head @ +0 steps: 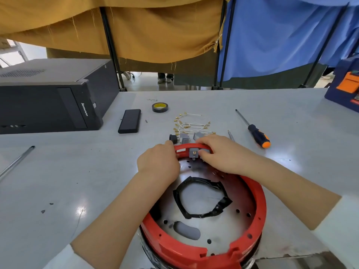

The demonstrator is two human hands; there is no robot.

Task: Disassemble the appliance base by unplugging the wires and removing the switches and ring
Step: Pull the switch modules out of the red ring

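The appliance base (202,216), a round metal plate inside a red ring (258,206), sits on the table (58,181) right in front of the person. Both hands work at the ring's far edge. The left hand (158,163) has its fingers curled over the rim, seemingly steadying it, though what the fingertips hold is hidden. The right hand (217,152) curls around a grey switch (193,153) seated in the ring wall, its grip closed on the switch body. Just beyond the ring, 3 removed switches (183,138) lie on the table beside a spread of white wires (191,124) with brass terminals, all unplugged. So the wire step looks finished and the switch step is nearly through; this appears to be the last switch. The next move likely calls for squeezing its side clips and pushing it out through the slot while the left hand braces the ring. A screwdriver (254,130) lies to the right, untouched.
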